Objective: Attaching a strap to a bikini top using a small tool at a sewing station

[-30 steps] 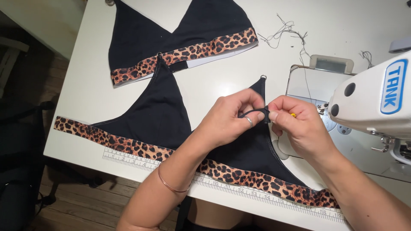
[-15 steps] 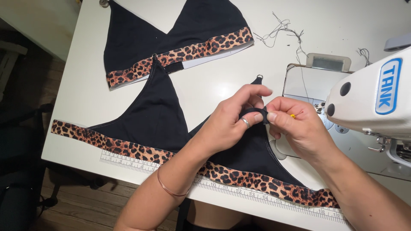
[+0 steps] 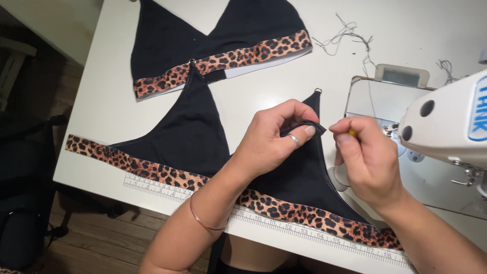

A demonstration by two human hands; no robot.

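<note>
White table carries a black top with leopard band — my left hand pinches its folded strap near the sewing machine, my right hand closes on a small yellow pin.

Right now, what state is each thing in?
left hand: grip pinching the black strap.
right hand: grip closed on a small yellow-tipped item.
near black top: flat on the table.
far black top: flat.
sewing machine: nothing under it.

sewing machine: cut off at right edge | yellow item: mostly hidden by right-hand fingers
</note>
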